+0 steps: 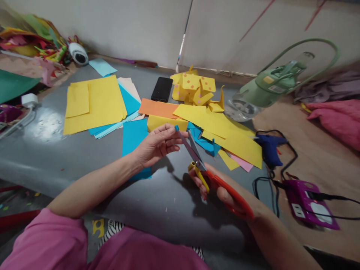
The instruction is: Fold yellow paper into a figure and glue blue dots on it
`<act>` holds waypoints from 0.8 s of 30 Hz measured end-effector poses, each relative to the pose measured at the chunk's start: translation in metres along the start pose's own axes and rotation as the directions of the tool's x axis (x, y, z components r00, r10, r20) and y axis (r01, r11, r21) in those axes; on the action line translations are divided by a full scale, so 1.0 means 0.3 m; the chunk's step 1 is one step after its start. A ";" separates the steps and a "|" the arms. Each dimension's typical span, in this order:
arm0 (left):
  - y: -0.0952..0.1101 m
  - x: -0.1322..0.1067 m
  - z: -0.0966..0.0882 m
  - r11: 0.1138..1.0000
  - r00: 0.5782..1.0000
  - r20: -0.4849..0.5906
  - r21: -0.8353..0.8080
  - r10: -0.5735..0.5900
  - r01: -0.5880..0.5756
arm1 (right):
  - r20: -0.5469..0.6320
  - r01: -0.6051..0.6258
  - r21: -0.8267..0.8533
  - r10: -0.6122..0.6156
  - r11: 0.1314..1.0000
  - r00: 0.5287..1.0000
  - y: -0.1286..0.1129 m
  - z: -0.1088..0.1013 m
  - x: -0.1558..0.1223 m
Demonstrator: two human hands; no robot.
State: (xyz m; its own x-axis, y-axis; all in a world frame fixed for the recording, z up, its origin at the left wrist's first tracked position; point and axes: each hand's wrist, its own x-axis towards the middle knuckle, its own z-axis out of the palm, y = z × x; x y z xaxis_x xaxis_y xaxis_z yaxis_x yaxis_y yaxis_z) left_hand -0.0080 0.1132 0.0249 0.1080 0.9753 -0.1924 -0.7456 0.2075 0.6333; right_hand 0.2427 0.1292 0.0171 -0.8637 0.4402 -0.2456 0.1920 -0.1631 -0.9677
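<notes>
My right hand (222,193) is wrapped round the orange-red handles of a pair of scissors (198,159), whose blades are spread and point up and left. A small rolled piece of yellow paper (200,176) is also held in its fingers, just below the pivot. My left hand (161,144) pinches a tiny blue piece of paper (177,128) between thumb and fingers, at the tip of one blade. Beneath my left hand a blue sheet (135,138) lies on the grey table (107,198). Folded blue paper pieces (204,140) lie just behind the blades.
Yellow sheets (97,107), an orange sheet (161,108), a black phone (162,89) and spotted yellow paper shapes (195,88) lie farther back. At right are a green bottle (270,84), a blue glue gun (271,148) and a purple power strip (308,202) with black cords.
</notes>
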 end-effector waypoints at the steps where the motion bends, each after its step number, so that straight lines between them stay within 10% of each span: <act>1: 0.000 0.000 0.000 1.000 1.000 0.004 -0.001 0.000 0.000 | -0.005 -0.003 -0.001 0.003 1.000 1.000 0.000 0.000 0.000; 24: -0.002 -0.001 0.000 0.999 0.999 0.020 0.016 0.030 -0.030 | -0.019 -0.025 -0.004 0.025 1.000 0.999 -0.006 0.004 -0.003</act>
State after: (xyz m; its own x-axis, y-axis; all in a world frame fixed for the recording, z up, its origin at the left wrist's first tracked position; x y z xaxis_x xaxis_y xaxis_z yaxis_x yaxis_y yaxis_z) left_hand -0.0077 0.1127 0.0247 0.0993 0.9824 -0.1582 -0.7378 0.1794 0.6507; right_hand 0.2424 0.1280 0.0191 -0.8494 0.4528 -0.2711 0.2159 -0.1707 -0.9614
